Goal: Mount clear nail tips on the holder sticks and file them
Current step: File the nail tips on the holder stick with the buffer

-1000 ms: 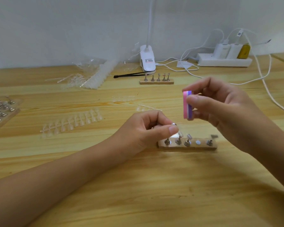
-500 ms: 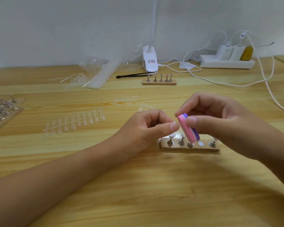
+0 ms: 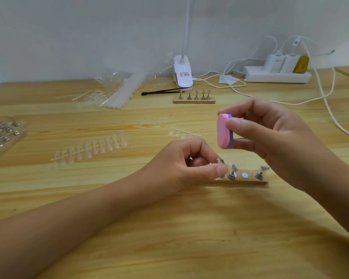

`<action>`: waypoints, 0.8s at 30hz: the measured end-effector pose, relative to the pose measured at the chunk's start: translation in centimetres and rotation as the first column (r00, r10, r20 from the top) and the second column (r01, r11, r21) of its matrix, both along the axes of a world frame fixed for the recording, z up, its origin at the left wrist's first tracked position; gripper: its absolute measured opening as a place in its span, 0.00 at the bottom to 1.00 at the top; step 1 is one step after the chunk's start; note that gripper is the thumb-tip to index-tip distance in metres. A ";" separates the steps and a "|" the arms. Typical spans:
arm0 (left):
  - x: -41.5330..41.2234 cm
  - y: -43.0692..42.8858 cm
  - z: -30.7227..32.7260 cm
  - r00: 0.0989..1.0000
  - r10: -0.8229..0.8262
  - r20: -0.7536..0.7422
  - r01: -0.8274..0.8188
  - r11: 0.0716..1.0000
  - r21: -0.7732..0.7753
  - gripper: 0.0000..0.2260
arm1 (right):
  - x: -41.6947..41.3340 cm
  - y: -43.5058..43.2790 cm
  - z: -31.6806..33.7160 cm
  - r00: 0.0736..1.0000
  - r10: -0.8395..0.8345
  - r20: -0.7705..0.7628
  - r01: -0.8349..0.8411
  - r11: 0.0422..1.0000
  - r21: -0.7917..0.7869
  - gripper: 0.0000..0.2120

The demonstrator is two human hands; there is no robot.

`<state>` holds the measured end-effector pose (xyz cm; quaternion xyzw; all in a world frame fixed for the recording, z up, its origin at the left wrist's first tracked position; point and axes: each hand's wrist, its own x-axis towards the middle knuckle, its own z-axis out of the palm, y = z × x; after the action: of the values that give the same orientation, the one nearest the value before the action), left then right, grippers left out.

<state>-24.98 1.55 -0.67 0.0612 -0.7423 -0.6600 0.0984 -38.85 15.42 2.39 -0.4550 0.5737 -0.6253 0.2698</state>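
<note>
The left hand [image 3: 189,166] pinched a holder stick [image 3: 220,161] between thumb and fingertips, just above the wooden base [image 3: 250,181]. The right hand [image 3: 270,135] gripped the pink file block [image 3: 223,131] above that pinch, apart from it. Whether a nail tip sat on the stick could not be told. A hard stroke could have flicked a tip loose or knocked the other sticks [image 3: 231,174] beside the left thumb.
</note>
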 end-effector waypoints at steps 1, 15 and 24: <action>0.0 -0.1 0.0 1.000 0.012 -0.002 -0.012 1.000 0.004 0.05 | -0.1 0.1 0.2 1.000 0.002 -0.009 -0.002 1.000 0.007 0.07; -0.1 -0.4 0.2 0.999 0.050 -0.014 -0.050 0.999 0.008 0.05 | 0.3 0.2 0.1 0.998 0.008 -0.070 -0.005 0.999 0.038 0.07; -0.1 -0.2 0.0 1.000 -0.002 -0.007 0.002 1.000 0.016 0.05 | 0.5 0.0 0.0 0.998 -0.062 -0.029 0.062 0.998 -0.004 0.12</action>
<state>-25.04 1.34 -0.68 0.0589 -0.7368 -0.6661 0.0998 -38.38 15.38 2.38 -0.4465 0.5905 -0.6275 0.2412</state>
